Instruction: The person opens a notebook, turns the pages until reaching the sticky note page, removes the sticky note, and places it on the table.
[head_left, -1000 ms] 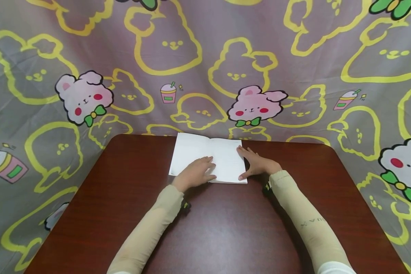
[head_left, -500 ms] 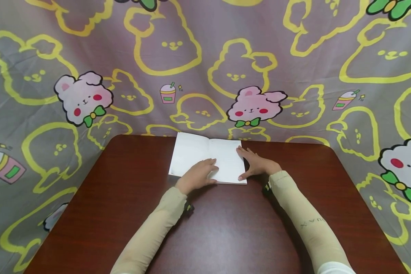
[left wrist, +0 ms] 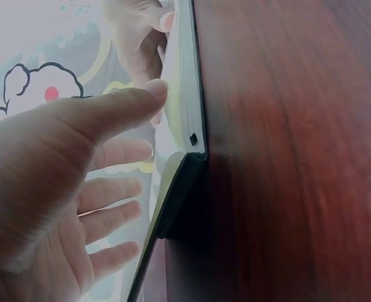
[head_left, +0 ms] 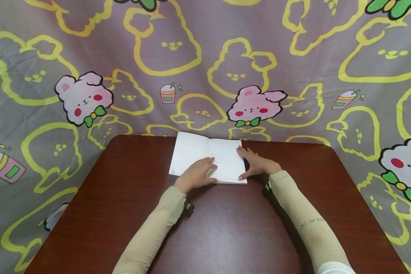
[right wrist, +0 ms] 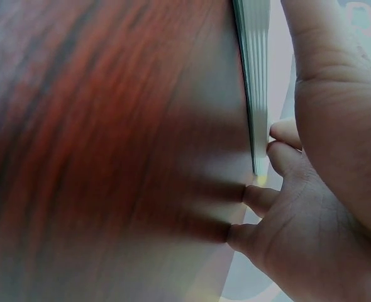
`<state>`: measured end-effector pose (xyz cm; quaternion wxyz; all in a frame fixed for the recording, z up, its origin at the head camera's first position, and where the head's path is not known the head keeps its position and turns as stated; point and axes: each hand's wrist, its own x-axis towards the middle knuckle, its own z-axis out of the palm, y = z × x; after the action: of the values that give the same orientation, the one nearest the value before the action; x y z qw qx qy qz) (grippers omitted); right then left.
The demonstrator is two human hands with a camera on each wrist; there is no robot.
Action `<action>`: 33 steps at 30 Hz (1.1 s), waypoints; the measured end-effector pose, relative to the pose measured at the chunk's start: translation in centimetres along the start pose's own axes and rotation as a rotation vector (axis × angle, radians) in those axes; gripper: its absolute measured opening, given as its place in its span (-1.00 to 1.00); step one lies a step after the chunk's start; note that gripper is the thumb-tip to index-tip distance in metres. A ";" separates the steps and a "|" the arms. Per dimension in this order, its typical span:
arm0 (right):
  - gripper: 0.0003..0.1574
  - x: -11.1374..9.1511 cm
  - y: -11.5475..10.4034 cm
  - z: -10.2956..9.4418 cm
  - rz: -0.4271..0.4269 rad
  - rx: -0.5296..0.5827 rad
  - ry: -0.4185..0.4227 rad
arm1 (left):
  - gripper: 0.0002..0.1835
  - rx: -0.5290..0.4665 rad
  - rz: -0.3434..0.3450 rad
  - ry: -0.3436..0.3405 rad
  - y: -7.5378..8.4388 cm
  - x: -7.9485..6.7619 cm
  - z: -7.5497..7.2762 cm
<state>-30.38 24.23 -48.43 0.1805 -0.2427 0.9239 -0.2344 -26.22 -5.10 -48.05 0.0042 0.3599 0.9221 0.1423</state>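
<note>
Left hand (head_left: pixel 196 174), fingers apart, has edged slightly across the book (head_left: pixel 223 154); right hand (head_left: pixel 259 164), spread, touches its right edge.

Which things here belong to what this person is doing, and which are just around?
Part of the job:
open book
left hand, at its near edge
right hand, at its right edge

Just around:
table, under the book
cartoon-patterned cloth, behind the table
beige sleeves
</note>
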 end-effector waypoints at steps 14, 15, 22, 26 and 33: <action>0.66 -0.1 -0.2 -0.1 0.006 -0.010 -0.005 | -0.78 0.097 0.095 0.025 0.5 0.4 0.2; 0.66 -0.1 -0.2 -0.2 0.006 -0.009 -0.005 | -0.81 0.115 0.102 0.028 0.6 0.5 0.2; 0.65 -0.2 0.1 -0.2 -0.006 0.002 -0.001 | -0.86 0.259 0.149 0.050 1.3 0.7 0.7; 0.65 -0.3 0.4 -0.3 -0.021 0.008 0.004 | -0.86 0.287 0.149 0.070 1.7 0.6 0.7; 0.65 -0.7 0.9 -0.5 -0.054 0.018 0.019 | -0.83 0.297 0.139 0.091 1.6 0.2 0.3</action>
<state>-30.34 25.49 -48.38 0.1674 -0.2639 0.9165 -0.2498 -25.28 -3.77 -47.93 -0.1006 0.4126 0.9051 0.0208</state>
